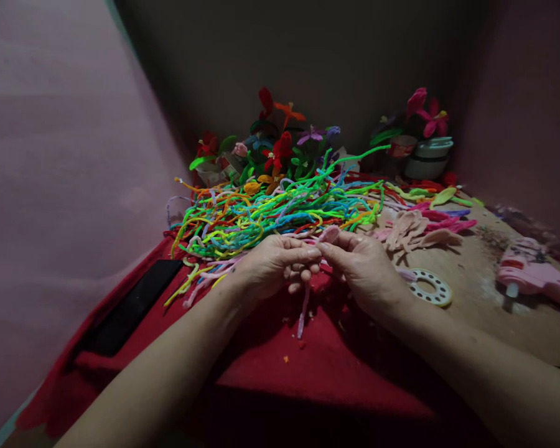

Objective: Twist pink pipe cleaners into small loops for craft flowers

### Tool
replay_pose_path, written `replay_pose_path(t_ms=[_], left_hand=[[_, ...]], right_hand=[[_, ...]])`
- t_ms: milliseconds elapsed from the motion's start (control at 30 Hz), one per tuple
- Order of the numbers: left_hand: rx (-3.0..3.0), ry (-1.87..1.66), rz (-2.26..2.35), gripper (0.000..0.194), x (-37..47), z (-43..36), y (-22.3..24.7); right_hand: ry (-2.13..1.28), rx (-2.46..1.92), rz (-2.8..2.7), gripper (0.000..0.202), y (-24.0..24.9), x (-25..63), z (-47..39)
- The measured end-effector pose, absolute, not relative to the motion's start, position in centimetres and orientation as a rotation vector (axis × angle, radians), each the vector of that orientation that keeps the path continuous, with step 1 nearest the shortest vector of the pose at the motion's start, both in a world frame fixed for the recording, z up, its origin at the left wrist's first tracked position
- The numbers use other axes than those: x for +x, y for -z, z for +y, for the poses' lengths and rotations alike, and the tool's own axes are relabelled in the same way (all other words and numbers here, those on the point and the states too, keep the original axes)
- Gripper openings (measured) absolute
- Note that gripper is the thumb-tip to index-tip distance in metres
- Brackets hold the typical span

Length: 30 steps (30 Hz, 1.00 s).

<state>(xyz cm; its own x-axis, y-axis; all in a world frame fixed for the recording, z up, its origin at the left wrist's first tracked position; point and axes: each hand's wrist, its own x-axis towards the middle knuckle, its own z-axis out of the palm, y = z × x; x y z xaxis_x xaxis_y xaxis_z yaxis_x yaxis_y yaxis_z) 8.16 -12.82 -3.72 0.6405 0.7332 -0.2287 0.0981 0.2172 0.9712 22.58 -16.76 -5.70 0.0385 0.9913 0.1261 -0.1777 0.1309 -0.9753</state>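
Both of my hands meet above the red cloth, fingertips pinched together. Between them is a pale pink pipe cleaner [304, 311]; its tail hangs down below the fingers and a rounded, loop-like end [329, 234] shows above them. My left hand [280, 261] is closed on it with thumb and forefinger, the other fingers curled. My right hand [361, 261] pinches it from the other side, its lower fingers partly hidden. Just behind the hands lies a large heap of coloured pipe cleaners [270, 211], mostly green, yellow and blue.
Finished pipe-cleaner flowers [275, 149] stand at the back. At right, on a brown board [476, 336], are beige petal shapes [408, 230], a white ring with holes [441, 295] and a pink glue gun [532, 274]. A black phone [137, 305] lies at left on the red cloth [317, 373].
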Motion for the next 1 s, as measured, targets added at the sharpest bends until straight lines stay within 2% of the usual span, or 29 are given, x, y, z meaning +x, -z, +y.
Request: replay_pose_path(t_ms=[100,200,300,400,500,633,767,867,1000], left_hand=[[1.678,-0.565,0.909,0.025,8.5,-13.2,3.8],[2.424,-0.751,1.056,0.023,8.9,-13.7,4.5],[3.148,-0.775,1.032,0.024,9.2,-14.2,5.2],[3.426,-0.723,0.934,0.025,9.2,-14.6,5.4],[3.189,-0.837,1.011,0.022,9.1,-14.4,5.0],[2.198,-0.781,1.058,0.014,8.7,-13.4,3.7],[1.484,-0.636,0.941,0.024,8.2,-12.4,3.1],[1.347,-0.544,0.812,0.032,8.0,-12.3,3.3],[1.507,-0.5,0.85,0.029,7.8,-12.6,3.1]], right_hand=[[-1.093,-1.066,-1.178,0.015,5.8,22.7,-16.7],[-1.043,-1.122,-1.188,0.016,5.9,22.6,-16.7],[-1.159,-1.124,-1.087,0.022,6.1,22.3,-16.7],[-1.347,-1.085,-0.973,0.029,6.2,22.1,-16.7],[-1.383,-1.04,-0.922,0.031,6.4,22.2,-16.6],[-1.362,-0.95,-0.856,0.029,6.2,22.4,-16.3],[-1.415,-0.849,-0.874,0.018,5.6,22.4,-16.5],[-1.401,-0.836,-0.967,0.016,5.4,22.4,-16.7],[-1.293,-0.912,-1.063,0.014,5.7,22.6,-16.8]])
